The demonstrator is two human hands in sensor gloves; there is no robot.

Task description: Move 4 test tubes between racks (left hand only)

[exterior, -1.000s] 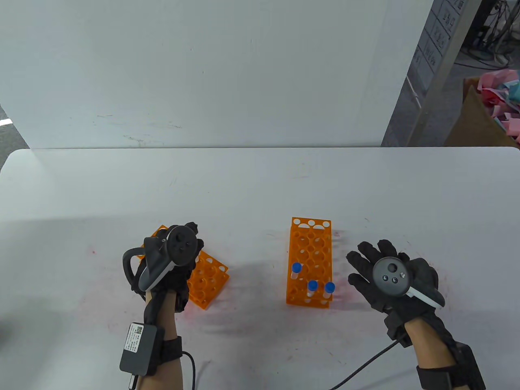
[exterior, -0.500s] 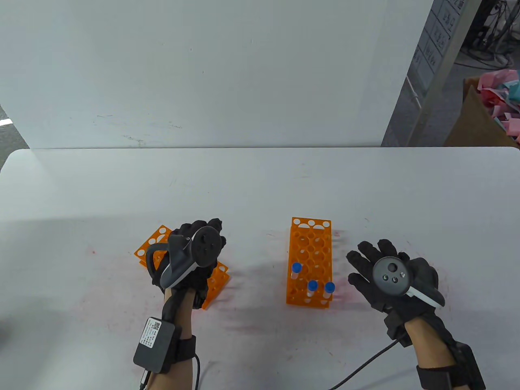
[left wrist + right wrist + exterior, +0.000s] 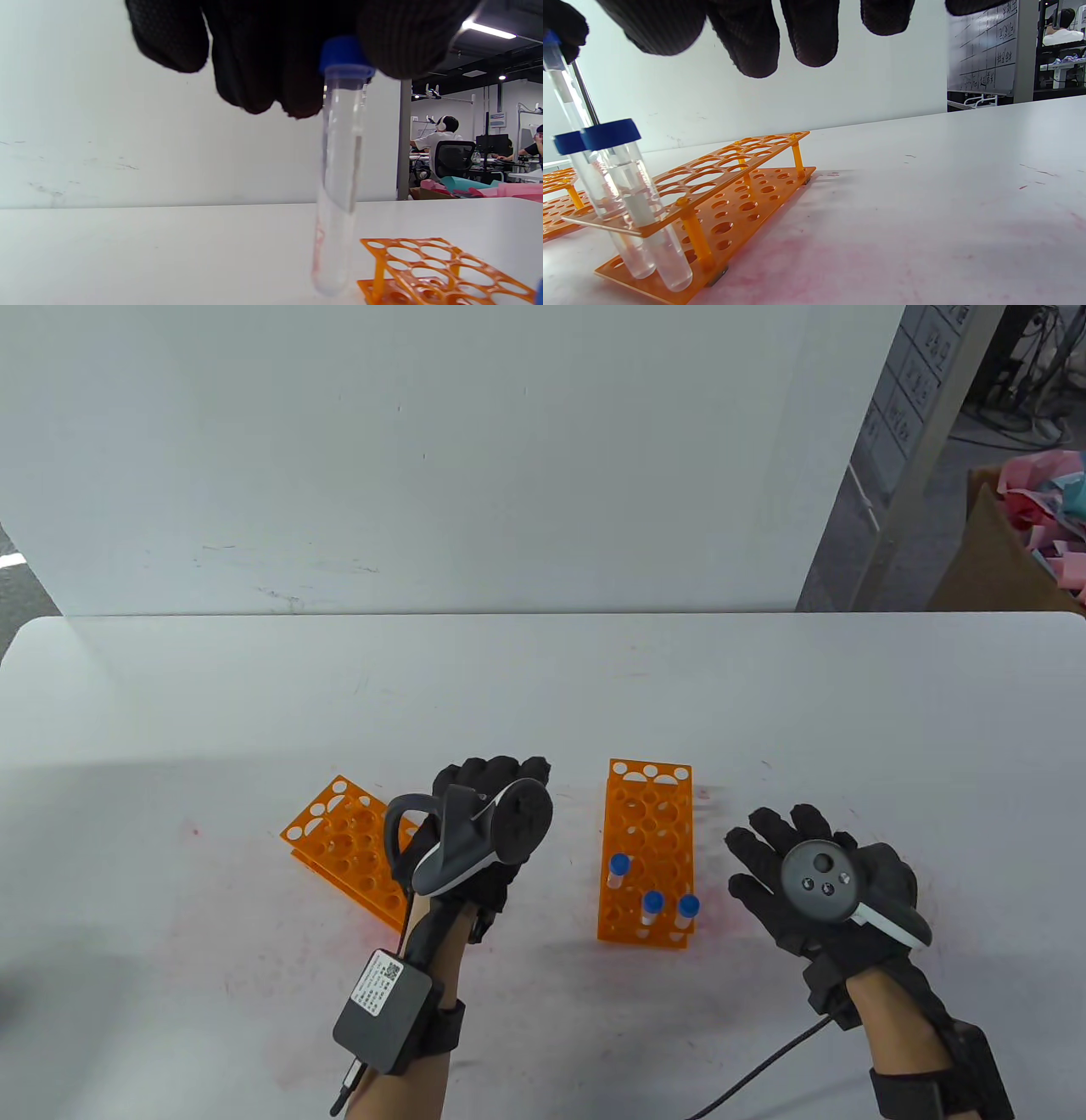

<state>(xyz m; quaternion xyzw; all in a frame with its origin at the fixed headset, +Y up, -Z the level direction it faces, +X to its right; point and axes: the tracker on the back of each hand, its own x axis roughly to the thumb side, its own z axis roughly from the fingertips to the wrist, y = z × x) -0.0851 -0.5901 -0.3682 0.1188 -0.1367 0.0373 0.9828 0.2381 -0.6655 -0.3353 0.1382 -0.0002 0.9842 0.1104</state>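
My left hand (image 3: 492,789) hovers between the two orange racks and pinches a clear test tube (image 3: 339,178) by its blue cap (image 3: 345,55). The tube hangs upright above the table; the hand hides it in the table view. The left rack (image 3: 339,844) lies slanted with no tubes showing. The right rack (image 3: 646,823) holds three blue-capped tubes (image 3: 652,903) at its near end and also shows in the left wrist view (image 3: 424,262). My right hand (image 3: 764,853) lies flat and spread on the table, right of that rack, holding nothing.
A white board (image 3: 424,458) stands along the table's far edge. A cardboard box (image 3: 1010,560) with pink paper sits off the table at the far right. The right wrist view shows the right rack (image 3: 734,169) and two of its tubes (image 3: 640,199) close by.
My left hand has moved right, from over the left rack to the gap between the racks, carrying the tube. The left rack is now uncovered. The right hand has not moved.
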